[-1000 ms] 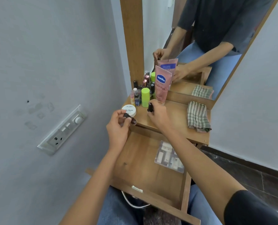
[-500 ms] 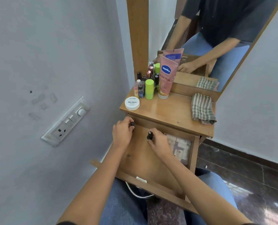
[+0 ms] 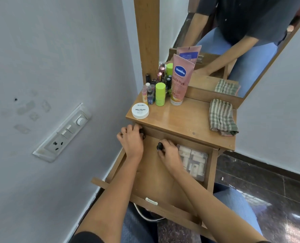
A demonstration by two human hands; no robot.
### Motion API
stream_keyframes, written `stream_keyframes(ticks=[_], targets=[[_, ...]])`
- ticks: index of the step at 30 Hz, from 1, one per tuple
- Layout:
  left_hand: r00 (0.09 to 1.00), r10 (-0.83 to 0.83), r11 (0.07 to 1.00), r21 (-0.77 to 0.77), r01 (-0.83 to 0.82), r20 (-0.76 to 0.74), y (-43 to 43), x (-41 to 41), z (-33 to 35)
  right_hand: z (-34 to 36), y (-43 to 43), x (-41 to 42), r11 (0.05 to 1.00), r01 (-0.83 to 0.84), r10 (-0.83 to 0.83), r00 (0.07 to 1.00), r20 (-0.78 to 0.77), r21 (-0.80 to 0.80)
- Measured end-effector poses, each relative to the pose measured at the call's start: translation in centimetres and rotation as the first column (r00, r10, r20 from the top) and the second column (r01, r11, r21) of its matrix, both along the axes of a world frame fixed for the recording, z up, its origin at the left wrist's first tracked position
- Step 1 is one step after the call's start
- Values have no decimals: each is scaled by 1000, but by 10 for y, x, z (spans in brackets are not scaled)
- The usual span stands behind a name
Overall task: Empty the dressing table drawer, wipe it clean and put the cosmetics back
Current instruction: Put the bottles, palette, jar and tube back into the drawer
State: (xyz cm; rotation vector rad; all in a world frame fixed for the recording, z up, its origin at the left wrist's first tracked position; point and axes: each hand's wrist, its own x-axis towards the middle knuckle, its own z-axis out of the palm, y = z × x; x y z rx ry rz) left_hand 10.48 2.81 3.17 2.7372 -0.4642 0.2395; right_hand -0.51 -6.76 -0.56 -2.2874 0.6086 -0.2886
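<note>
here, 2 hands [image 3: 130, 140] [image 3: 170, 153], wooden drawer [image 3: 151, 176]

Domestic dressing corner, wooden dressing table [image 3: 180, 123] stood against a painted wall [image 3: 40, 50], framed mirror [image 3: 173, 23] rose behind it, lotion tube [image 3: 180, 79] and small cosmetic bottles [image 3: 160, 93] were grouped on top, household switch plate [image 3: 63, 134] was fixed alongside, dark tiled floor [image 3: 268, 181].

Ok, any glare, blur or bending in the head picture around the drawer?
Head view: even light, drawer sharp. Head view: fingers of the left hand hide most of its bottle; the right hand shows only the cap of a second bottle. Head view: wide-angle bending tilts the mirror post; glare on the floor tiles.
</note>
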Motion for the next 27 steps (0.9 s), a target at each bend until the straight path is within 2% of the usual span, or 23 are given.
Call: stream_keyframes(ticks=[4,10,14,17,19,27], targets=[[999,31,999,14,-31,40,1,-1,-4,-2,-1,2,1000,17,-17,1000,7,21],[999,0,971,-240,-8,-33,8,-30,1,1,-3,0,998,21,-21,1000,10,60],[968,-102,951,-307,28,-229,12,-45,-3,5,-5,1,998,-23,23,1000,-5,53],[892,-183,962,-263,76,-413,10,-46,-11,6,-6,0,998,-13,13,1000,-9,68],[832,-222,953,-296,73,-509,7,-46,-16,8,-7,-3,997,15,-15,1000,-2,80],[781,-278,915,-403,37,-559,-11,-48,-23,16,-21,-32,980,175,-173,985,-24,99]])
